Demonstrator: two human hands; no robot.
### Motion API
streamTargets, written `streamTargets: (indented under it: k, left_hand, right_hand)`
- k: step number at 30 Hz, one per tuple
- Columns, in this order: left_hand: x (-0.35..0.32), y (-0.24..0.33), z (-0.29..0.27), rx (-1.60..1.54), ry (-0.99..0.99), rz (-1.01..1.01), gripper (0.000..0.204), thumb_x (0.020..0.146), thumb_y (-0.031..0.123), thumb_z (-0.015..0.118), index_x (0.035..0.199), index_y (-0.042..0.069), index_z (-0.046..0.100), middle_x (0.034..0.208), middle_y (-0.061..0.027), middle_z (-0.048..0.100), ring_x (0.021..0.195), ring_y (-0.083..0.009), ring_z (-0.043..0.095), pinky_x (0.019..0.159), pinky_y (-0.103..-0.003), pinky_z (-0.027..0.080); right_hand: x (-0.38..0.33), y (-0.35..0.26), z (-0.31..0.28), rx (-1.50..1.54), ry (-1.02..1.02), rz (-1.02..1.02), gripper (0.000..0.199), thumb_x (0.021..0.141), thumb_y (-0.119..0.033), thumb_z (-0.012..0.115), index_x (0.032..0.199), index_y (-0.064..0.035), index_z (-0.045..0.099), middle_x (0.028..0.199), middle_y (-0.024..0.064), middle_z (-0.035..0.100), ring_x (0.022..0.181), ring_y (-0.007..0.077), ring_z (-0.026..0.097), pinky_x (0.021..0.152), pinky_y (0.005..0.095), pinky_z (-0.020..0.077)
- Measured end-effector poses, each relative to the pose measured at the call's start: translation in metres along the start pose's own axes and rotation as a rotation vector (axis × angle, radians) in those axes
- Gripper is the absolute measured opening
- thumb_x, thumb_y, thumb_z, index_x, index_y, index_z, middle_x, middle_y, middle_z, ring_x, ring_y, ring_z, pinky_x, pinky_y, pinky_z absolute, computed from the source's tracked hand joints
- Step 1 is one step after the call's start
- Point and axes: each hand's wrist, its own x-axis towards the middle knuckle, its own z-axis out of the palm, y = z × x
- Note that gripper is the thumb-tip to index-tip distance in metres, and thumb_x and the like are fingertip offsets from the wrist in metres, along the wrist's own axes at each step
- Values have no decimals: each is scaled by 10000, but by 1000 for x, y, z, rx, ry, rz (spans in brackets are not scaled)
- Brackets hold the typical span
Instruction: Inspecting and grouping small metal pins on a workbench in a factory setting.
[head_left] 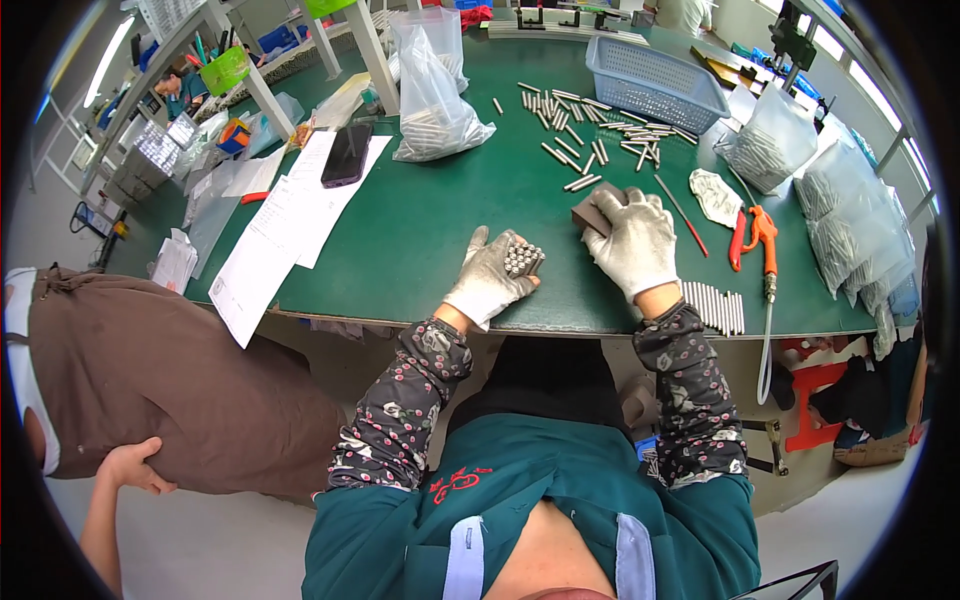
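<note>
My left hand [489, 275], in a whitish glove with bare fingertips, is closed around a bundle of short metal pins [523, 261], whose round ends face up. In my gloved right hand [632, 238] is a dark brown block [592, 209], gripped from above over the green table [420, 215]. Beside my right wrist a neat row of metal pins [714, 307] lies along the near edge. Many loose pins [590, 122] are scattered farther back, beyond both hands.
A blue plastic basket [655, 82] stands behind the loose pins. On the right lie an orange air gun [763, 240], a red-handled thin tool [684, 215] and bags of pins [848, 235]. Papers [290, 215], a phone [347, 156] and a clear bag [432, 110] occupy the left. A person in brown [170, 390] stands there.
</note>
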Motion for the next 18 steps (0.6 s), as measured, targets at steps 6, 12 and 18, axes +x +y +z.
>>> streamTargets:
  k: [6,12,18]
  left_hand:
    - [-2,-11,1,95,-14,-25,456,648,259,692,1028,102,497,942,-71,579,910,-235,541,1052,-402,129]
    - [2,-45,20,-42,33,152,468,696,26,655,1078,21,385,1003,-59,466,951,-161,479,776,-265,436]
    - [-17,-25,-7,725,-145,-33,723,613,501,656,1190,142,408,1205,-66,422,1198,-209,310,1035,-472,7]
  right_hand:
    - [-10,-22,-3,192,47,-78,419,638,-388,633,903,-71,562,893,123,551,881,279,524,760,398,416]
    - [-10,-70,35,518,-37,-253,515,697,-467,605,957,-38,490,802,142,522,714,310,558,587,388,459]
    - [-12,-77,39,556,-17,-393,366,746,-379,577,910,-61,499,792,122,523,687,295,559,553,380,455]
